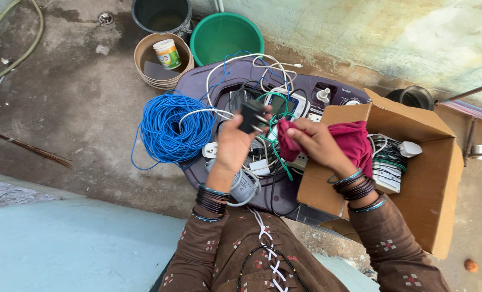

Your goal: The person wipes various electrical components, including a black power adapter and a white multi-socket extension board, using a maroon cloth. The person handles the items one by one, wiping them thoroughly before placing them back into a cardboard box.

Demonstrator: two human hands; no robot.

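My left hand (235,141) holds a small black plug adapter (251,115) up over a dark purple plastic lid (195,81) strewn with cables. My right hand (317,141) grips a magenta cloth (354,141) bunched against the adapter's metal prongs. Both wrists wear dark bangles. Beneath the hands lie white, black and green cables (262,67) and white chargers (260,166). A coil of blue cable (168,127) rests on the lid's left side.
An open cardboard box (430,178) at the right holds a white adapter (410,148) and wound cords. Behind stand a green tub (225,33), a black bucket (162,15) and a tan bucket (146,54) with a small jar (167,53). A stick broom (30,147) lies left.
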